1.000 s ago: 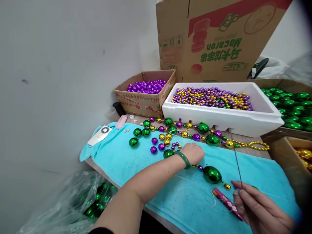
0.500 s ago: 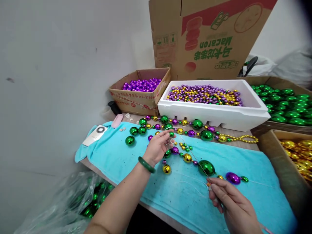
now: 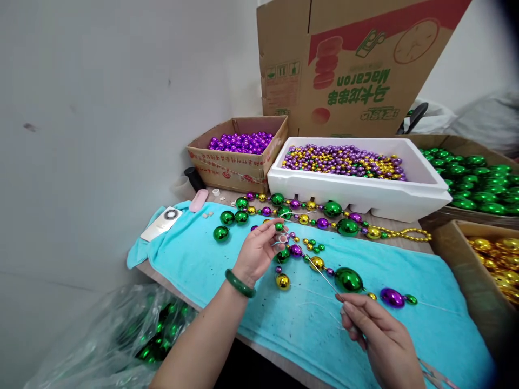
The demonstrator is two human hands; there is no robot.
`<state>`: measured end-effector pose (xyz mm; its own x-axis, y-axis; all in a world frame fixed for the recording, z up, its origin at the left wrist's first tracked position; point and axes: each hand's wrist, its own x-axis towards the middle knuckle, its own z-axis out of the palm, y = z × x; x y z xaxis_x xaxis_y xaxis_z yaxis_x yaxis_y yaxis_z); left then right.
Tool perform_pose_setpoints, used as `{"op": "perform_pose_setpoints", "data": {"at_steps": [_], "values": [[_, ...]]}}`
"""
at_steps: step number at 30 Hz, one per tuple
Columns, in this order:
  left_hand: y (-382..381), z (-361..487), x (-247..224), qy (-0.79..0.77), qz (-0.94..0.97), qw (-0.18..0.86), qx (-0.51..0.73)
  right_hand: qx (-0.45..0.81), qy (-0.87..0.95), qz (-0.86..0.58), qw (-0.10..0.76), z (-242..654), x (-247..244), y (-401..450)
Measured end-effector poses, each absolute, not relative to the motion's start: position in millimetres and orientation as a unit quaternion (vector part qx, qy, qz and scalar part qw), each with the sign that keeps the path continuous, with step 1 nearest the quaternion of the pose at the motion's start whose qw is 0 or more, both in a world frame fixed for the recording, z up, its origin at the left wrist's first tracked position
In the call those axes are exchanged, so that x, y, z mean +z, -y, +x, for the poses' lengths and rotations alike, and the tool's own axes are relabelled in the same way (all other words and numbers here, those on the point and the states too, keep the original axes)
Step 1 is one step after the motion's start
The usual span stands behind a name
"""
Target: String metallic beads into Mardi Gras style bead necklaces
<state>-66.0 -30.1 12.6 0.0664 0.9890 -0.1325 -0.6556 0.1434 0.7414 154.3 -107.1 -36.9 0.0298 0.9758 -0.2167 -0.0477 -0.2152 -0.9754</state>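
Note:
My left hand (image 3: 259, 249), with a green bangle (image 3: 240, 283) on its wrist, pinches a small green bead (image 3: 279, 227) between thumb and fingertips. A long thin needle (image 3: 320, 271) slants from my right hand (image 3: 371, 327) up to that bead; whether its tip is inside the hole I cannot tell. My right fingers are closed on the needle's lower end. Between and below the hands lies a bead strand with a large green bead (image 3: 348, 279) and a gold bead (image 3: 283, 281). A purple bead (image 3: 392, 297) lies to the right on a thread.
A turquoise towel (image 3: 194, 254) covers the table. Finished-looking strands (image 3: 347, 227) lie behind the hands. A white foam box (image 3: 357, 200) of mixed beads, a carton (image 3: 227, 166) of purple beads and cartons of green and gold beads stand around. Scissors (image 3: 432, 373) lie beside my right wrist.
My right hand has moved the needle up and left, so its tip now meets the green bead in my left hand. The camera view has shifted slightly.

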Motion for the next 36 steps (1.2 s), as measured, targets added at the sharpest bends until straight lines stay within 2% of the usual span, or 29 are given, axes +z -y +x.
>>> {"op": "perform_pose_setpoints", "data": {"at_steps": [7,11,17,19,21,23,24,26,29,34,36], "values": [[31.1,-70.8,11.9,-0.324,0.280,0.676,0.600,0.550,0.423,-0.547,0.468,153.2,-32.8,106.9],[32.1,-70.9,12.8,-0.363,0.328,0.634,0.599,0.541,0.439,-0.546,0.465,157.5,-33.5,104.1],[39.1,-69.0,14.7,-0.446,0.492,0.556,0.501,0.591,0.412,-0.546,0.428,150.8,-40.4,98.8],[34.7,-78.3,9.7,-0.490,0.531,0.479,0.499,0.606,0.383,-0.542,0.439,146.1,-42.2,99.8],[26.4,-94.4,-1.2,-0.574,0.558,0.331,0.499,0.615,0.360,-0.534,0.454,143.6,-43.0,101.7],[18.0,-112.9,-17.3,-0.668,0.587,0.180,0.421,0.622,0.349,-0.529,0.460,143.3,-43.5,103.4],[15.1,-121.0,-26.3,-0.698,0.604,0.144,0.355,0.623,0.346,-0.530,0.459,143.7,-43.8,103.9],[12.7,-132.4,-44.1,-0.712,0.621,0.137,0.297,0.620,0.347,-0.537,0.454,144.4,-44.7,104.1],[15.4,-136.6,-64.6,-0.695,0.634,0.180,0.288,0.615,0.352,-0.542,0.452,143.7,-46.5,103.3],[21.8,-127.7,-67.6,-0.689,0.589,0.230,0.355,0.608,0.360,-0.548,0.448,139.3,-47.1,104.3],[25.7,-123.3,-57.6,-0.659,0.521,0.338,0.424,0.604,0.368,-0.549,0.445,138.0,-47.3,105.5]]}}
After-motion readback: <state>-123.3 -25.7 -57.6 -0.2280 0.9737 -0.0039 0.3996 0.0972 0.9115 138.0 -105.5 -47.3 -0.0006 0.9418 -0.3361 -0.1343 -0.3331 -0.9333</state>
